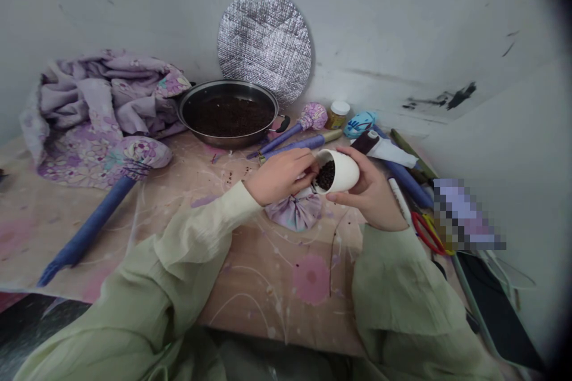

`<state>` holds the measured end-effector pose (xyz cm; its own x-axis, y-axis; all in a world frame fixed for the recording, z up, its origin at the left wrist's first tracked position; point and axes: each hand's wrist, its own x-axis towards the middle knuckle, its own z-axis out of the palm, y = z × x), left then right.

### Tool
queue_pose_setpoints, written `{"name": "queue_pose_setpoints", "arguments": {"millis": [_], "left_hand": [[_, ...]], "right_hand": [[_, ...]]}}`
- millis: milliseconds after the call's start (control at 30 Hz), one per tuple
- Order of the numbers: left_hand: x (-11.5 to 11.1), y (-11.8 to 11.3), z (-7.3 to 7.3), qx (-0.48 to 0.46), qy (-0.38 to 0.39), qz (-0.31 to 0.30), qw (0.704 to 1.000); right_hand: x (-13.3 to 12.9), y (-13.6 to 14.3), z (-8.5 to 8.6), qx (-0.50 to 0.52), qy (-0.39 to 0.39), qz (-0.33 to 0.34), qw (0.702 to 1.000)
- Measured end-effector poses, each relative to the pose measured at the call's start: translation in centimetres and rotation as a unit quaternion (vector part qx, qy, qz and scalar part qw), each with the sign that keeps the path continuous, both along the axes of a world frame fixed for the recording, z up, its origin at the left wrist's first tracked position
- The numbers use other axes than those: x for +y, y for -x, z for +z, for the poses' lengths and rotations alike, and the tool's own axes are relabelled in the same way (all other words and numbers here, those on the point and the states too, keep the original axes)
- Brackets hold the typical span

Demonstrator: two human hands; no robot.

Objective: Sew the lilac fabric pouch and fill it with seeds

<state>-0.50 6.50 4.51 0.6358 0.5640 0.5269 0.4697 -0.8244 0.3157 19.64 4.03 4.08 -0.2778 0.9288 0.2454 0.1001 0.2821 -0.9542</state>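
My right hand (378,190) is wrapped round a white cup (346,171), tilted with its mouth to the left. Dark grains (326,175) lie inside the cup near its rim. At the mouth of the cup is my left hand (283,174), its fingers bent together; what they hold, if anything, is hidden. Just below both hands, a gathered purple and white fabric piece (295,212) rests on the patterned table cover (250,286).
A wide pan (227,141) of dark grains stands at the back, before a round silver mat (264,44). Floral cloth (98,113) and a blue-handled fabric stick (96,223) lie left. Rightwards are a small jar (338,114), scissors (429,232) and a phone (496,309).
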Motion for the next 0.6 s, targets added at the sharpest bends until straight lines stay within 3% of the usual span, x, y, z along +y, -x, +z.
{"name": "queue_pose_setpoints", "arguments": {"millis": [167, 367, 433, 500, 600], "left_hand": [[0.2, 1.4, 1.4, 0.013, 0.020, 0.046, 0.999], [1.4, 4.8, 2.5, 0.091, 0.084, 0.240, 0.963], [1.7, 5.3, 2.5, 0.092, 0.075, 0.260, 0.958], [1.7, 5.2, 2.5, 0.079, 0.060, 0.205, 0.974], [0.9, 3.9, 2.6, 0.056, 0.050, 0.011, 0.997]], "right_hand": [[0.0, 0.0, 0.0, -0.012, -0.002, -0.005, 1.000], [-0.1, 0.1, 0.1, 0.002, 0.010, -0.011, 1.000], [-0.2, 0.1, 0.1, 0.004, 0.011, -0.010, 1.000], [-0.2, 0.1, 0.1, 0.005, 0.011, -0.008, 1.000], [-0.1, 0.0, 0.0, 0.006, 0.007, -0.006, 1.000]]}}
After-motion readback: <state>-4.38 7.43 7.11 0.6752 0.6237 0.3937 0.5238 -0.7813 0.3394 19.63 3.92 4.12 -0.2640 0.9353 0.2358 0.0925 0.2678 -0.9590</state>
